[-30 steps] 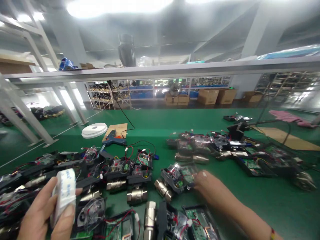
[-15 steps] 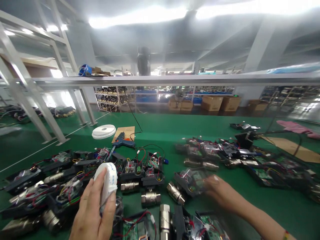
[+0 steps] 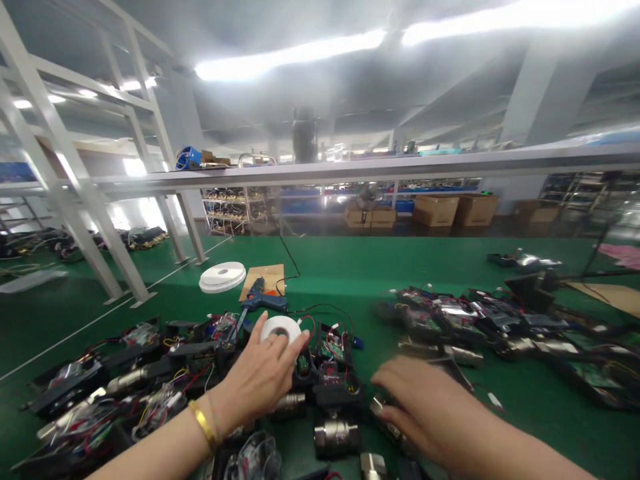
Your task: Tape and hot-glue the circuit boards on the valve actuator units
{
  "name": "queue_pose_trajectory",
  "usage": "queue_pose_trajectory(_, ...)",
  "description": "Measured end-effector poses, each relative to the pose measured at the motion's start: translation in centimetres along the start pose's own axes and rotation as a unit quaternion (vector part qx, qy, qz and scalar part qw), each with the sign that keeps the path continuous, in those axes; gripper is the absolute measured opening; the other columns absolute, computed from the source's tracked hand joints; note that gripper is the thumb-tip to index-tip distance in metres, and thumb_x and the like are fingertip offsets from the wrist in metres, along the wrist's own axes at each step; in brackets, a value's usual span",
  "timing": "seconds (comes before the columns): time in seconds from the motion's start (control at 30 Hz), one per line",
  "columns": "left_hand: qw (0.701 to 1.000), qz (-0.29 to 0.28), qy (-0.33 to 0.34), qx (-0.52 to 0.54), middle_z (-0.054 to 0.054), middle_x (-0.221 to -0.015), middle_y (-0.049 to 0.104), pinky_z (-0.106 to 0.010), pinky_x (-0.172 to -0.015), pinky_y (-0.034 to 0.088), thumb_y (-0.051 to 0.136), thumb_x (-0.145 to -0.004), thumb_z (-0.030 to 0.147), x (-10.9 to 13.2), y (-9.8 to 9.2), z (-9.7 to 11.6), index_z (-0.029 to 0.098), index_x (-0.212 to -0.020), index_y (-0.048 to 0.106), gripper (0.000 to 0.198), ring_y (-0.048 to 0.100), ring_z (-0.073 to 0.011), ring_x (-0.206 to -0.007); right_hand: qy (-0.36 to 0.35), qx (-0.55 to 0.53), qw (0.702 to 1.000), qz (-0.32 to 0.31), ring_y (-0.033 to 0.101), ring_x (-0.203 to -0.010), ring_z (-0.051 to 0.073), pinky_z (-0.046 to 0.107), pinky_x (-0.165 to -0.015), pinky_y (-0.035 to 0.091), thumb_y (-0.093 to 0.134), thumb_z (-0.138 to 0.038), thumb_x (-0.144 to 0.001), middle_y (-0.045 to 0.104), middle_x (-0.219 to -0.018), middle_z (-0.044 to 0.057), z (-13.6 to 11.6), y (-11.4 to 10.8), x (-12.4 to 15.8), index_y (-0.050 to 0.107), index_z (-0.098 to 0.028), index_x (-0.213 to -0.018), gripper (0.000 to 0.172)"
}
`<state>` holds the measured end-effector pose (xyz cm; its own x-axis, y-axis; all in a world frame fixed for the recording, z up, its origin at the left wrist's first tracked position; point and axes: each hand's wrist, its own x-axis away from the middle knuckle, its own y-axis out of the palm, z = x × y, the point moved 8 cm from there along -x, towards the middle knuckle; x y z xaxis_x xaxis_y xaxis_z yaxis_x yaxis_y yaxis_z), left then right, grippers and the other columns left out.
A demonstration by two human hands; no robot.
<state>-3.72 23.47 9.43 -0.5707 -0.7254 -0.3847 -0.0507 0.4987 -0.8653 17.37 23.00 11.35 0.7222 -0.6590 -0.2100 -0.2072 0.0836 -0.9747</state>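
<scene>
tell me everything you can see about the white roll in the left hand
The white roll is a flat ring with a round central hole, like tape, and looks smooth. One broad face is turned up toward the camera. The left hand has it in its grip from the near side, partly covering it. It is nearer the camera than the glue gun, close to dark wired boxes; whether it rests on anything is hidden.

Workshop interior. A green work surface point(image 3: 340, 255) extends rearward, with a long pale shelf point(image 3: 360, 173) raised above it; white metal framing point(image 3: 65, 163) stands at left. Beyond: cardboard boxes point(image 3: 435, 209) on a dark floor point(image 3: 320, 225), loaded racks point(image 3: 226, 211) and a pale column point(image 3: 539, 100) at right. Bright light strips point(image 3: 295, 56) cross the grey, blurred ceiling point(image 3: 280, 23).
</scene>
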Motion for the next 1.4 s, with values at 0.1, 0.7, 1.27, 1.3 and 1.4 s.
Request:
queue_pose_trajectory(0.1,0.997,0.01,0.07,-0.036,-0.004,-0.092,0.059,-0.064,-0.115,0.025,0.043,-0.093,0.023,-0.9,1.8,1.6,0.022,-0.144,0.04,0.051,0.058,-0.0217,-0.087,-0.021,0.084,0.995,-0.056,0.066,-0.08,0.031,0.041,-0.067,0.051,0.076,-0.029,-0.08,0.072,-0.091,0.01,-2.1,4.5,-4.1,0.068,-0.016,-0.097,0.023)
queue_pose_trajectory(0.7,0.983,0.048,0.144,-0.101,-0.005,-0.096,0.059,-0.058,-0.114,0.027,0.048,-0.089,0.014,-4.0,4.7,-2.4,0.023,-0.141,0.044,0.053,0.058,-0.0215,-0.089,0.111,0.018,0.983,-0.145,0.073,-0.083,0.026,0.029,-0.064,0.046,0.054,-0.047,-0.097,0.077,-0.085,0.008,2.4,4.9,-9.6,0.075,-0.021,-0.089,0.035)
queue_pose_trajectory(1.27,0.986,0.165,-0.032,-0.014,-0.004,-0.093,0.058,-0.059,-0.11,0.027,0.044,-0.096,0.017,-2.2,-3.8,0.3,0.017,-0.14,0.045,0.044,0.055,-0.0191,-0.083,0.181,-0.081,0.976,-0.094,0.063,-0.102,0.023,0.046,-0.092,0.053,0.064,-0.031,-0.095,0.064,-0.112,0.007,14.2,8.4,-9.7,0.058,-0.015,-0.121,0.031)
queue_pose_trajectory(1.3,0.986,0.162,-0.035,-0.011,-0.004,-0.094,0.059,-0.058,-0.11,0.027,0.043,-0.097,0.017,-2.3,-3.7,0.4,0.017,-0.14,0.045,0.044,0.055,-0.0193,-0.084,0.189,-0.1,0.974,-0.076,0.063,-0.103,0.023,0.046,-0.093,0.053,0.063,-0.031,-0.095,0.064,-0.114,0.007,14.6,8.4,-10.1,0.059,-0.015,-0.12,0.03)
queue_pose_trajectory(1.4,0.987,0.156,-0.031,-0.011,-0.006,-0.098,0.061,-0.057,-0.109,0.027,0.041,-0.097,0.018,-2.7,-3.4,0.9,0.017,-0.14,0.046,0.043,0.056,-0.0193,-0.085,0.213,-0.168,0.961,-0.049,0.064,-0.103,0.022,0.044,-0.092,0.054,0.062,-0.032,-0.096,0.065,-0.114,0.007,15.6,9.5,-11.9,0.062,-0.015,-0.116,0.026)
